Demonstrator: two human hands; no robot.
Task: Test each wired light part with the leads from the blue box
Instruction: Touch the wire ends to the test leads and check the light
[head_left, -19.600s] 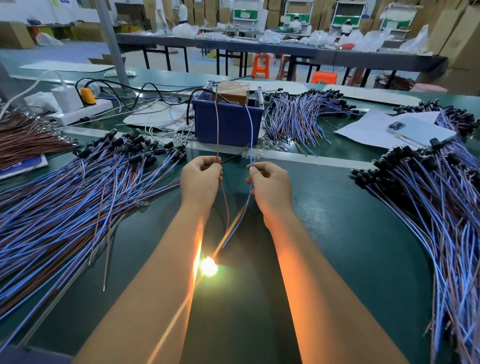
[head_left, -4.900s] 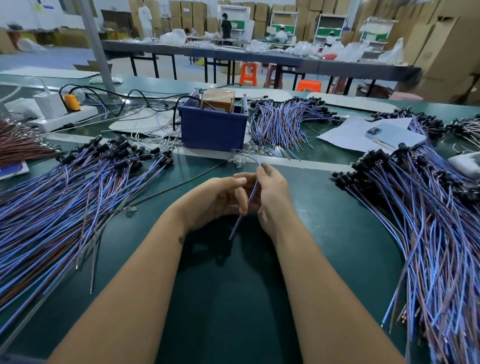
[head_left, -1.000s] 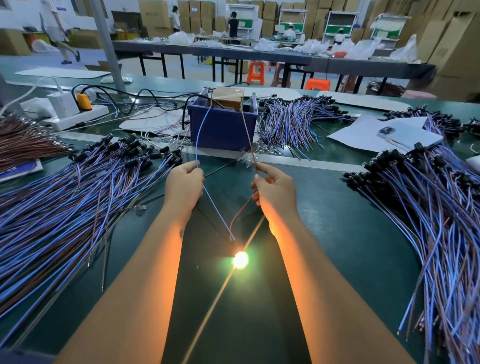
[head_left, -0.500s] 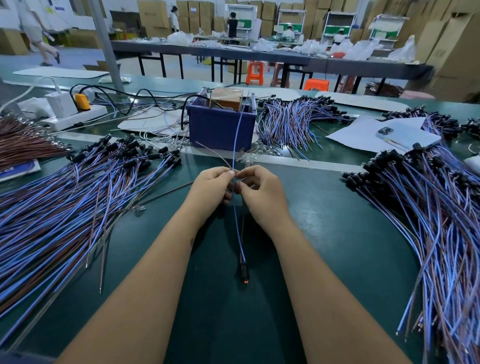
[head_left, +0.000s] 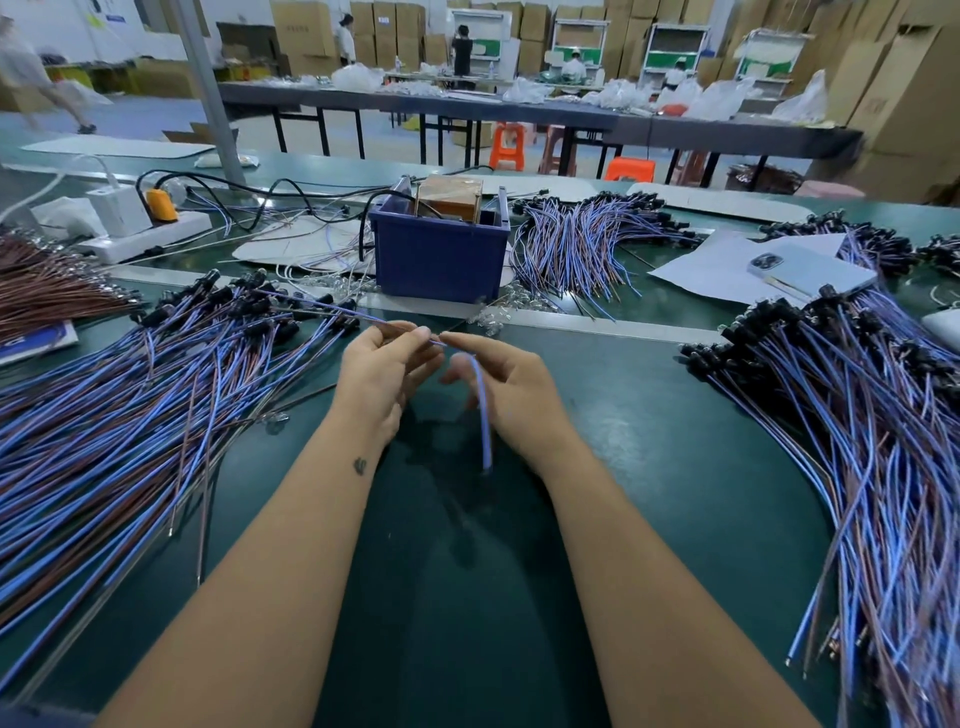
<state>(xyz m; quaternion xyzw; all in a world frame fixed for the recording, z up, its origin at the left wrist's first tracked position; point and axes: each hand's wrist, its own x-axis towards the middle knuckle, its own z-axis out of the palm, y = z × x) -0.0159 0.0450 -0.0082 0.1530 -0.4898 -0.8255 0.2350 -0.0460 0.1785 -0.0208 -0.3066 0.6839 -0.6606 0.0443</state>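
Both hands are brought together in front of the blue box (head_left: 440, 254): the left hand (head_left: 383, 376) is pinched on the wires of a light part that stretch away to the left, and the right hand (head_left: 511, 392) is closed on a blue wire (head_left: 483, 410) that bends over its fingers and hangs down toward the green table (head_left: 649, 441). Half a second ago the wired light part was held hanging straight down between the two hands, its bulb barely glowing; a second ago it was lit brightly with the wires spread to the leads. Now no glow is seen, so contact with the leads is judged to have been broken and this part's test finished. The part appears to be on its way to the left pile of wired parts (head_left: 130, 415), while the right pile (head_left: 857, 415) probably awaits testing.
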